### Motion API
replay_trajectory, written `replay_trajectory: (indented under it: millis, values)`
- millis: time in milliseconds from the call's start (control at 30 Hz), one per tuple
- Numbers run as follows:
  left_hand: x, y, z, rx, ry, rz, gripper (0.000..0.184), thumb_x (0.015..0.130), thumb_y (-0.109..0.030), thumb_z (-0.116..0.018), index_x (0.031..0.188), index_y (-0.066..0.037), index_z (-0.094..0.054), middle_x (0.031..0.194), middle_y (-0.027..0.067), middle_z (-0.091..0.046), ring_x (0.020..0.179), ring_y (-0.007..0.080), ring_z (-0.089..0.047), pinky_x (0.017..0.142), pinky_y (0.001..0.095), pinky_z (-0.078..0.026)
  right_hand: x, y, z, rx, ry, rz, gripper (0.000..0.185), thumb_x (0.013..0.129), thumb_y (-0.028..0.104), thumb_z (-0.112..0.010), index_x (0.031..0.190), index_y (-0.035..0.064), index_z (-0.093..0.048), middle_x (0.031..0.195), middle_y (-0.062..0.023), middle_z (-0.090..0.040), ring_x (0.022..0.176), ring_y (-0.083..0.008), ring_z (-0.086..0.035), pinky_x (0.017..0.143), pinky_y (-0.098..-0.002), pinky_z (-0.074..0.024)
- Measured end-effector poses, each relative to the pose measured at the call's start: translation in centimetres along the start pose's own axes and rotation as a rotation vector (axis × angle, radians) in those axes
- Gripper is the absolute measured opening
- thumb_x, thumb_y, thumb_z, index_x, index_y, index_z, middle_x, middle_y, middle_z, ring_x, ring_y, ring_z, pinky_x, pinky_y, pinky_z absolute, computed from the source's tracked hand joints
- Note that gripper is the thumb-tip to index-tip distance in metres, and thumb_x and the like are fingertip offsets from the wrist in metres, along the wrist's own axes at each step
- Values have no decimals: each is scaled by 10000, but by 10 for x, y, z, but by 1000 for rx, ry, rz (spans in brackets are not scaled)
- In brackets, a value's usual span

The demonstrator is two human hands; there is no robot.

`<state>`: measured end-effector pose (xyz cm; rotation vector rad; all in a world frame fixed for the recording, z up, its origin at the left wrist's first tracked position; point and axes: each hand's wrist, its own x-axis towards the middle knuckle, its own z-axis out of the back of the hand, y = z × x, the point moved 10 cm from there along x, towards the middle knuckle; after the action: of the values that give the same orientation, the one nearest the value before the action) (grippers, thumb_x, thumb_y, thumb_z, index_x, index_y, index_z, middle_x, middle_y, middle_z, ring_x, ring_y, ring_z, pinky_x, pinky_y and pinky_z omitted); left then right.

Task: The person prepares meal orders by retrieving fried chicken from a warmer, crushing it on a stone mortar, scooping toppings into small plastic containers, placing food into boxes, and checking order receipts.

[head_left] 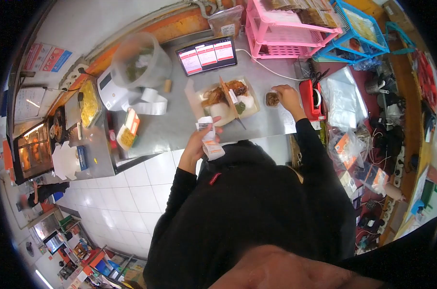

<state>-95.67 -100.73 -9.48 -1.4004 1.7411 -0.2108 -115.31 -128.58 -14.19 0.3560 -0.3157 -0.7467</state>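
My left hand [194,146] is closed round a long printed receipt [213,150], which curls down below the fingers at the counter's front edge. At the counter's right part, the fingers of my right hand [290,100] are at the rim of a small clear cup [272,99] with brown contents, and appear to pinch it. Between my hands stands an open cardboard food box [252,87]. Browned chicken [237,87], white rice [219,113] and something green lie inside it, with an upright flap across the middle.
Behind the box stands a tablet [207,55] showing order columns. A receipt printer [113,91], a clear tub [153,65] and another food box [127,137] are to the left. A red tape dispenser [309,100], plastic bags [343,96] and a pink rack [286,31] are to the right.
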Motion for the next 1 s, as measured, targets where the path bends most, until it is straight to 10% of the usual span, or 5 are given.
replay_trajectory:
  millis: [600, 1000]
  values:
    - [-12, 15, 13, -5, -64, -4, 477, 959, -272, -517, 1367, -38, -437, 962, 86, -614, 718, 137, -582, 629, 273, -507, -51, 35, 32, 16, -386, 54, 340, 737, 26, -607, 1060, 111, -666, 1120, -112, -640, 1057, -304, -595, 931, -425, -458]
    - [-23, 24, 22, -18, -144, -61, 498, 946, -300, -543, 1359, -40, -444, 959, 74, -626, 723, 151, -589, 647, 278, -500, -69, 19, -30, -108, -23, 169, 541, 771, 186, -655, 1296, 145, -529, 1405, -130, -443, 1309, -318, -395, 1106, -481, -259]
